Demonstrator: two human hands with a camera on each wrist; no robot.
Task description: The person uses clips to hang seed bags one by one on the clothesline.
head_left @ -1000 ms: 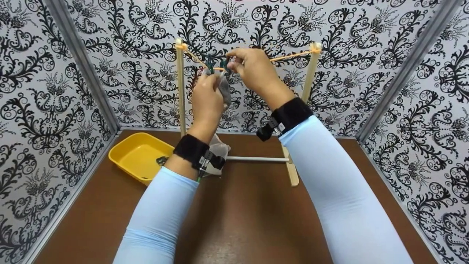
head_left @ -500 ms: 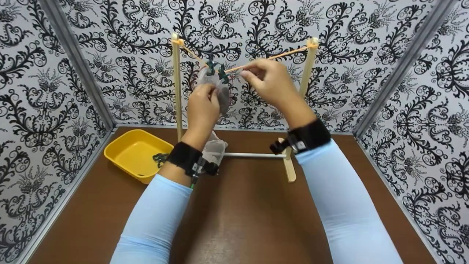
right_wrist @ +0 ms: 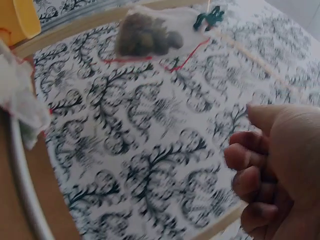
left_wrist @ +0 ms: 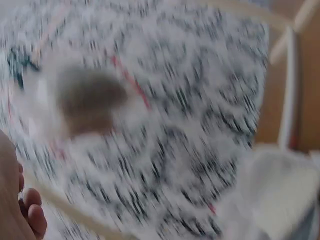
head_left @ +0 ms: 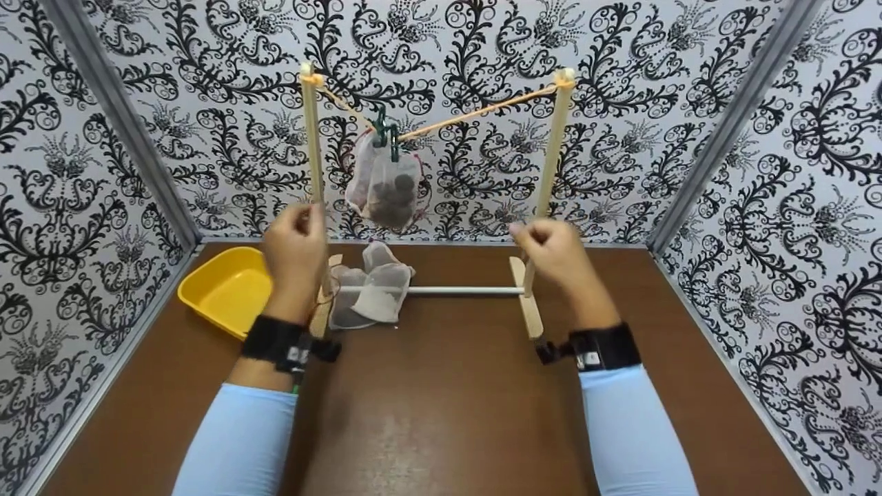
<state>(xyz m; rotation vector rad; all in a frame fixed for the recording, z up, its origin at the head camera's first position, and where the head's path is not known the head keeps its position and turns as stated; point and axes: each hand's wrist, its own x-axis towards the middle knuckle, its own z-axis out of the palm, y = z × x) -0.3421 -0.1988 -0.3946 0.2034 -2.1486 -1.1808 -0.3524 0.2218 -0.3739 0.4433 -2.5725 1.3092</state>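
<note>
A white mesh pouch (head_left: 403, 176) with red drawstrings and dark round lumps inside hangs from a sagging orange cord (head_left: 482, 111). Another pale pouch (head_left: 361, 176) hangs just behind it. Green clips (head_left: 386, 133) pinch their tops at the cord. My left hand (head_left: 298, 244), fingers loosely curled around nothing, is in front of the left wooden post (head_left: 313, 138). By the lower part of the right post (head_left: 555, 145), my right hand (head_left: 555, 248) is likewise bare, its fingers loosely bent in the right wrist view. The left wrist view is blurred.
More mesh pouches (head_left: 379, 293) lie over the left end of the white crossbar (head_left: 468, 291). A yellow basin (head_left: 231, 296) stands at left, partly behind my left arm. Patterned walls enclose the brown table (head_left: 441, 406) at back and sides.
My left hand has let go of the pouch and come down to the left. The right hand has left the clips and cord, moving down and right. The pouch now hangs from the cord.
</note>
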